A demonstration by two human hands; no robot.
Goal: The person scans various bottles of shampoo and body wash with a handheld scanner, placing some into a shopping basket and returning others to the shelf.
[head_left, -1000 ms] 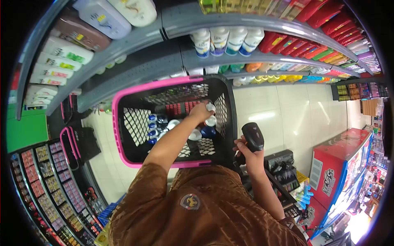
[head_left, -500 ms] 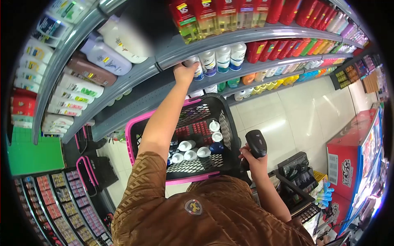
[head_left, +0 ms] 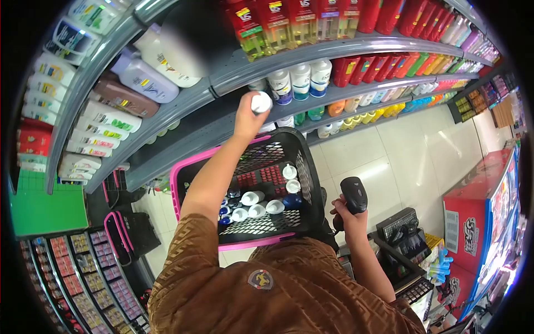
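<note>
Since half a second ago, the left hand has drawn back a little from the row on the shelf, and the white-topped bottle has come with it, its top now turned up toward the camera. The right hand has shifted only slightly.

Nearest is the brown shirt with its round badge. To its right, the right hand is clenched around the grip of a black scanner, whose rounded head stands above the fingers, just beside the basket's right end.

Next comes the black basket with its pink rim. Several white-capped bottles lie along its near edge, a dark blue bottle sits by the near right corner, and two more white tops stand along the right edge.

Beyond the basket's far edge, the left hand grasps its bottle from the left: the white top shows to the right of the fingers, with the thumb along its near side. The bottle's body is hidden, so whether its base has cleared the shelf's front edge cannot be told.

Farther back, white bottles stand near the front edge of the lower shelf, with red bottles to their right.
</note>
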